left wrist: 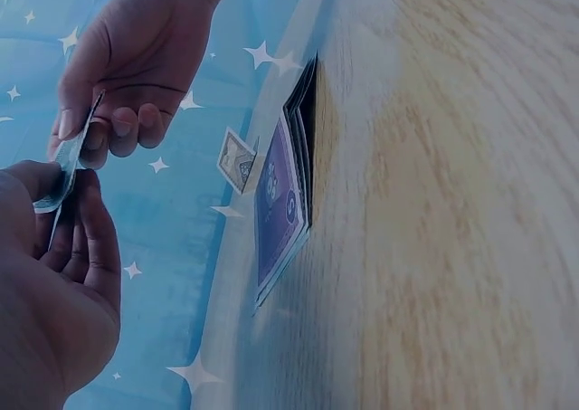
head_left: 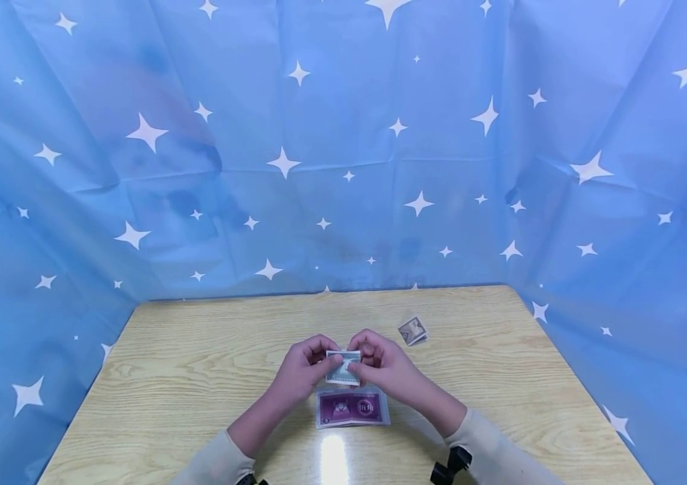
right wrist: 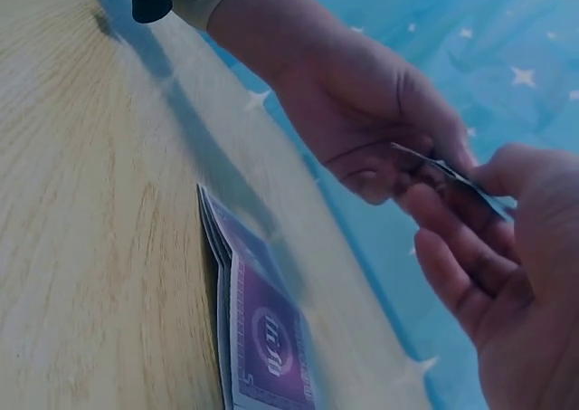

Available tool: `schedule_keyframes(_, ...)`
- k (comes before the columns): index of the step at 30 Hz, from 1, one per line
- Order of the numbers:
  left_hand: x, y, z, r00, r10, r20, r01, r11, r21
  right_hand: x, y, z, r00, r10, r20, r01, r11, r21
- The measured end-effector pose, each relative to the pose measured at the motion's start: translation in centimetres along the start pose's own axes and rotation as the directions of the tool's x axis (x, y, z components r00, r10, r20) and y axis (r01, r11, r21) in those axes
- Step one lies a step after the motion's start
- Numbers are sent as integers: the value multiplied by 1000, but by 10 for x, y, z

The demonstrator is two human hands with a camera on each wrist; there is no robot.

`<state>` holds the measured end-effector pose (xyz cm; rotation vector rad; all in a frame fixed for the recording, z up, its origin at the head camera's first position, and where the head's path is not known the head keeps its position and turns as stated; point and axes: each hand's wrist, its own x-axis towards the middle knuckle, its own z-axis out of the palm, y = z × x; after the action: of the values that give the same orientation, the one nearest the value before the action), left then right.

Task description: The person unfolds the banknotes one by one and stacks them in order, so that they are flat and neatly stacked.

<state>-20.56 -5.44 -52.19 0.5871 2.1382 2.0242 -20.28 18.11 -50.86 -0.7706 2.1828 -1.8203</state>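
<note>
A small teal-and-white banknote [head_left: 342, 376], apparently folded, is held up over the table between both hands. My left hand [head_left: 300, 372] pinches its left side between thumb and fingers. On the opposite side my right hand [head_left: 387, 372] pinches it the same way. Both wrist views show the note [right wrist: 470, 189] nearly edge-on. Just below the hands, a stack of purple banknotes [head_left: 352, 409] lies on the table with a crease across its middle; in the left wrist view the stack [left wrist: 279, 202] shows several layers raised along the fold.
A folded brownish-grey note [head_left: 413, 331] lies beyond my right hand, partly propped open. The wood-grain table [head_left: 198, 364] reaches back to a blue curtain [head_left: 343, 202] with white stars. A bright glare patch [head_left: 334, 458] falls near the front of the table.
</note>
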Motion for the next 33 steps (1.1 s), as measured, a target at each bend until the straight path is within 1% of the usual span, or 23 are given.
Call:
schedule_keyframes(5,-1,1,1,1000,7,-6,-7,1000,-7,0,-1,-2,1000,-5,18,6,999,-32)
schedule_keyframes(8,0,3,2,1000,-2,-18,2,1000,-11,0,-2,-3,1000,-2,16,3,998,-66)
schedule_keyframes(12,0,5,2,999,-14,-33,14,1000,-9,0,-4,-5,1000,-26,-11,24,987,-157)
schedule_keyframes(16,-1,7,1,999,-21,-30,20,1000,-10,1,-2,-7,996,-76,-42,64,970,-234)
schedule_keyframes(22,-3,8,0,1000,-28,-11,28,999,-20,2,-1,-8,990,-133,-47,117,959,-257)
schedule_keyframes(25,-3,8,0,999,-33,-9,32,999,-29,3,-3,-8,987,-147,-57,127,955,-269)
schedule_keyframes(30,-3,7,-1,999,-45,0,45,998,-41,4,-5,-8,981,-166,-97,128,941,-313)
schedule_keyframes(33,-3,6,-1,999,-41,4,41,998,-40,5,-5,-9,977,-182,-112,136,935,-328)
